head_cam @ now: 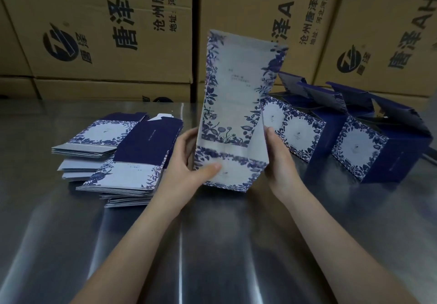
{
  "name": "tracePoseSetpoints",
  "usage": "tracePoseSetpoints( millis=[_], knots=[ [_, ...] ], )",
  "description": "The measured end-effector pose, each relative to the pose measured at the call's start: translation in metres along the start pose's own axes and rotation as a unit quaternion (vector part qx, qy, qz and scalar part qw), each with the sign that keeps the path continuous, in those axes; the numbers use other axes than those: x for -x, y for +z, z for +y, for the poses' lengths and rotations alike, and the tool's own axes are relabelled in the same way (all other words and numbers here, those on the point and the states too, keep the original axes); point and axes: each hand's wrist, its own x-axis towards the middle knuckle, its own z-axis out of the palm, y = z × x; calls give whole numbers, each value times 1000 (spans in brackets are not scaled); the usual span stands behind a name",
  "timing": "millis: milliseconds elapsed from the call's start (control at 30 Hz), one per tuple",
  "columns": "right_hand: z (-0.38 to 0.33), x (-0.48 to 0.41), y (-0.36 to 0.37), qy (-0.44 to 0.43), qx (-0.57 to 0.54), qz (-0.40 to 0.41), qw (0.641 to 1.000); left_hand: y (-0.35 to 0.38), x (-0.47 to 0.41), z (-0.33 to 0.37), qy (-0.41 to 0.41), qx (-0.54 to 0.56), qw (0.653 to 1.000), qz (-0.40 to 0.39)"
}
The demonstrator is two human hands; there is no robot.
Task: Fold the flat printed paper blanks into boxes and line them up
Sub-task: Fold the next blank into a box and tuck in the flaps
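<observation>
A person's 2 hands hold a blue-and-white floral paper blank upright above a steel bench, its lower panel bent toward the camera. The left hand grips the blank's lower left edge, thumb pressed on the printed front and fingers behind. The right hand grips the right edge, fingers curled round a side flap. A stack of flat blanks lies on the bench to the left. Folded boxes, lids open, stand in a row to the right, before brown cartons printed with Chinese characters.
</observation>
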Motion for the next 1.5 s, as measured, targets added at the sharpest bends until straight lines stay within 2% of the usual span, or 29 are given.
tracePoseSetpoints(
  millis=[133, 300, 367, 433, 533, 600, 667, 700, 767, 867, 933, 1000, 1167, 1200, 1300, 1367, 1500],
  knots=[
    [1, 1, 0, -29, 29, -29, 999, 7, 4, 1, -24, -19, 1000, 6],
    [-1, 3, 4, -38, 49, -24, 998, 19, 4, 5, -47, -20, 995, 90],
    [-4, 6, 7, -58, 78, -8, 995, 24, 6, 4, -63, -45, 987, 139],
    [-8, 12, 11, -122, 147, 41, 981, 27, 8, 2, -68, -61, 983, 162],
    [-19, 25, 22, -276, 228, 152, 921, 29, 8, 2, -30, -88, 977, 191],
    [-29, 36, 29, -424, 262, 178, 848, 30, 8, 1, -2, -104, 974, 203],
    [-36, 50, 35, -549, 286, 135, 774, 31, 8, 2, 21, -130, 968, 212],
    [-37, 58, 40, -582, 294, 106, 751, 32, 8, 2, 32, -145, 965, 214],
    [-35, 72, 54, -594, 302, 50, 744, 34, 9, 2, 46, -173, 961, 212],
    [-28, 77, 71, -512, 347, -11, 786, 33, 10, 0, 50, -198, 959, 196],
    [-28, 72, 76, -387, 423, -42, 818, 31, 11, -1, 54, -207, 959, 186],
    [-27, 65, 76, -263, 504, -78, 819, 32, 13, -1, 60, -213, 959, 179],
    [-25, 32, 77, -90, 592, -112, 793, 36, 18, 1, 71, -218, 956, 182],
    [-26, 24, 78, -56, 611, -130, 779, 36, 18, 1, 70, -212, 958, 182],
    [-30, 7, 83, 31, 679, -200, 706, 36, 20, 1, 59, -207, 960, 179],
    [-31, 2, 86, 68, 702, -232, 670, 36, 21, 1, 50, -209, 960, 180],
    [-27, -9, 92, 73, 712, -278, 641, 35, 23, 2, 39, -210, 960, 183]
  ],
)
